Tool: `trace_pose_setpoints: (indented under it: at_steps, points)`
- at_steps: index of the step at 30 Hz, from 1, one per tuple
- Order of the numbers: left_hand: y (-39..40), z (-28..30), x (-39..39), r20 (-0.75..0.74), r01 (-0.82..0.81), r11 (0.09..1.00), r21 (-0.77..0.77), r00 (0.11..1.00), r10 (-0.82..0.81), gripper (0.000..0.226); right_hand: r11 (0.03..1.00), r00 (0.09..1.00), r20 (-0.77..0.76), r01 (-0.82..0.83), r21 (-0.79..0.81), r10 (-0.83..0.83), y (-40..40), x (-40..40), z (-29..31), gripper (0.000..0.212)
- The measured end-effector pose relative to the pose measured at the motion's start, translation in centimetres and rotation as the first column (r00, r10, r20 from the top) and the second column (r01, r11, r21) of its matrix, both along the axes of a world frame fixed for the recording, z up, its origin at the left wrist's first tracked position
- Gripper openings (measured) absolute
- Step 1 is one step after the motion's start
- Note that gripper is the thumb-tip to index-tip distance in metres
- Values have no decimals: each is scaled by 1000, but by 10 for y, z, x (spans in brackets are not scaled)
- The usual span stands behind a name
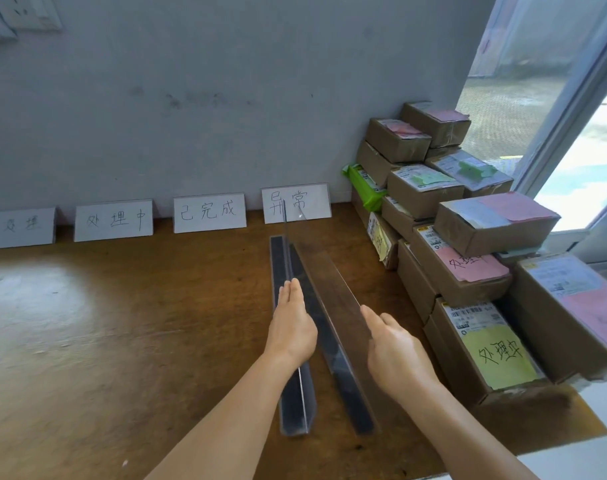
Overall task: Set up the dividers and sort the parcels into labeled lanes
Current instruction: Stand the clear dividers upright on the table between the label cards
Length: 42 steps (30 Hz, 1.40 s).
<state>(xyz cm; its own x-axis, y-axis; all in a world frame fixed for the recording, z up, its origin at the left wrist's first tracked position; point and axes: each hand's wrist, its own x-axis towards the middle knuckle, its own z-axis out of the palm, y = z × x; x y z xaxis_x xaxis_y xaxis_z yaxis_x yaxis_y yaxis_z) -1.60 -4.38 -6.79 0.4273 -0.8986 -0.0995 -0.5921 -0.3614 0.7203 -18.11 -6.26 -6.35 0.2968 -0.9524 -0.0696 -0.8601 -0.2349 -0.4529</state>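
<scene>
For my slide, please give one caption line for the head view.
Two hands, left hand and right hand, position clear dividers before label cards, parcels stacked at right.

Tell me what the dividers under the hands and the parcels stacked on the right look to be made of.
The left divider and right divider look like clear glossy acrylic on dark base strips: the table's brown shows through their walls and the edges glint, though glass can't be excluded. The parcels look like matte brown cardboard, taped, with paper labels.

Hands (343,337) on two clear dividers (329,292); parcels (468,258) right.
</scene>
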Motion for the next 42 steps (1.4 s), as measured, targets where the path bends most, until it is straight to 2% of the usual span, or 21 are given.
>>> trace_pose_setpoints:
  at_steps: [6,10,18,23,42]
  points:
    - [-5,5,8,-2,-8,1000,3,1000,8,64,998,998,31,49,46,-51,-14,-5,4,67]
    - [-7,5,6,16,4,1000,8,1000,-4,64,995,996,-15,86,57,-86,-37,-8,9,70]
    - [-5,5,11,35,24,1000,14,999,-25,63,993,967,-246,45,-111,-71,-69,-9,16,74]
    - [-6,5,11,38,27,1000,10,999,-28,63,985,949,-309,1,-174,-56,-75,-9,13,70]
    - [-9,-7,17,54,45,999,3,998,-45,64,993,962,-265,35,-113,-64,-75,-5,9,77]
